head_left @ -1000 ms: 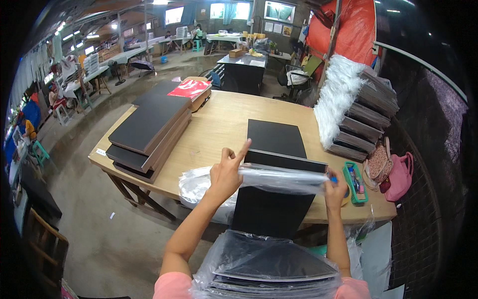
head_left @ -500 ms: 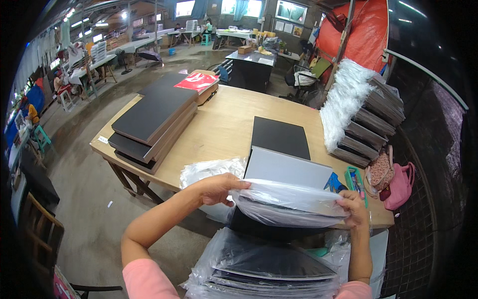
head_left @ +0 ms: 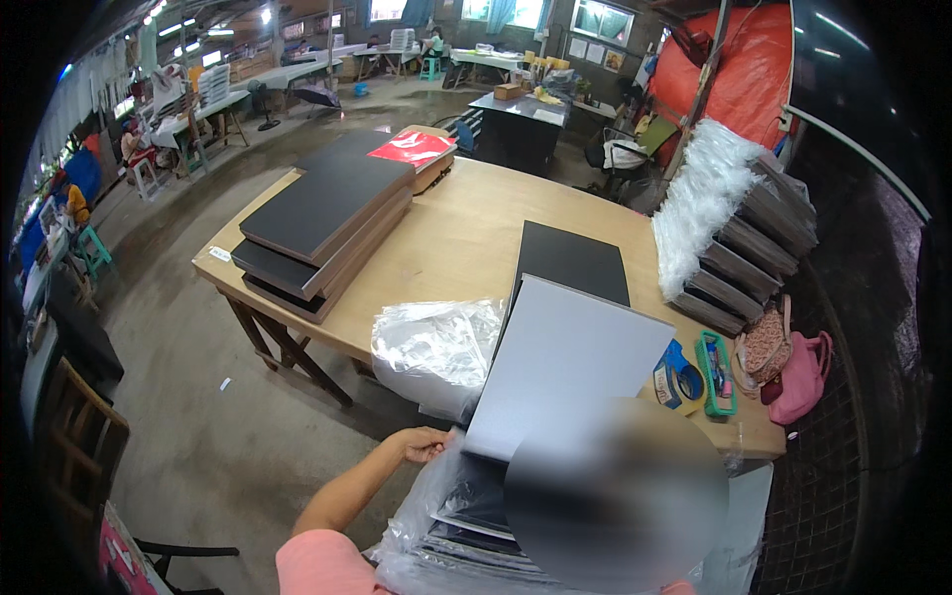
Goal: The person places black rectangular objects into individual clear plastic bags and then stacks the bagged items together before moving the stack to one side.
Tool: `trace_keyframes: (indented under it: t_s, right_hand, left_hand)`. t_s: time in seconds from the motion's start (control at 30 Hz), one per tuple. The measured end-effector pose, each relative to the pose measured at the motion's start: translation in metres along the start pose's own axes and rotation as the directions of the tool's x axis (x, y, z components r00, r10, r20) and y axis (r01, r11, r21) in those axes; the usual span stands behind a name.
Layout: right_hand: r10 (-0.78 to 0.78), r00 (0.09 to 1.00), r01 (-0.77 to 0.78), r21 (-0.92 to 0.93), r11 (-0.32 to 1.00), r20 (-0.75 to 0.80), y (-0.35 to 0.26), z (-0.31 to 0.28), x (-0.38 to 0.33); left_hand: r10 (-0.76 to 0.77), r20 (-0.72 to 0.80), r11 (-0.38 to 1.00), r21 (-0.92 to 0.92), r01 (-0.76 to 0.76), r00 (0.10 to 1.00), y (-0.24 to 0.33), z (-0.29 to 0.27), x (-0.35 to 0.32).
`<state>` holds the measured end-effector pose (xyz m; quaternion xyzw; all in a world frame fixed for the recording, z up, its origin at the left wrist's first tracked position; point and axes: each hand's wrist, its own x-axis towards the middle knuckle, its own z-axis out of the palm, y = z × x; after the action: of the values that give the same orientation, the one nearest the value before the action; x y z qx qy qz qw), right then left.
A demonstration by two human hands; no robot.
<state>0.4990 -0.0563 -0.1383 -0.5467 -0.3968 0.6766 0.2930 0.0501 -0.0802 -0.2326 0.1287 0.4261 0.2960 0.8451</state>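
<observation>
A large flat board (head_left: 565,367) with a grey-looking face stands tilted in front of me, over the near edge of the wooden table (head_left: 456,248). My left hand (head_left: 421,443) grips its lower left corner, where clear plastic gathers. Below it lies a stack of plastic-wrapped dark boards (head_left: 466,526). A blurred patch covers the spot where my right hand would be, so it is hidden. A crumpled pile of clear plastic bags (head_left: 436,352) rests on the table edge just left of the board.
A black board (head_left: 575,260) lies flat behind the tilted one. Stacked dark boards (head_left: 327,213) and a red packet (head_left: 412,149) fill the table's left end. Wrapped boards (head_left: 734,248) lean at right, near a blue tape dispenser (head_left: 679,377), green case (head_left: 714,359) and pink bags (head_left: 793,362).
The board has tipped up so its broad face shows. My left hand has dropped from its top edge to its lower left corner. My right hand has gone out of sight.
</observation>
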Motion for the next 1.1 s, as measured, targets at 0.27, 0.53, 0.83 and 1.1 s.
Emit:
trace_keyframes:
  t_s: [0.27,0.53,0.83,1.1]
  right_hand:
    - [-0.002,1.000,-0.007,-0.520,0.854,-0.017,0.046,-0.019,0.039]
    - [-0.133,0.904,0.427,-0.879,0.211,0.407,-0.125,0.028,-0.006]
    - [-0.511,0.445,0.892,-0.416,0.178,0.736,-0.282,0.253,0.021]
    - [-0.590,0.539,0.835,-0.475,0.279,0.601,-0.288,0.346,0.122]
  left_hand:
    - [0.902,-0.253,0.152,0.944,-0.293,-0.350,0.037,0.054,-0.062]
    - [0.983,0.159,-0.164,0.985,-0.051,-0.091,0.179,0.014,-0.119]
    - [0.946,0.317,-0.293,0.927,0.234,-0.070,0.238,0.086,-0.137]
    - [0.949,0.125,-0.245,0.870,-0.428,-0.288,0.235,0.129,-0.147]
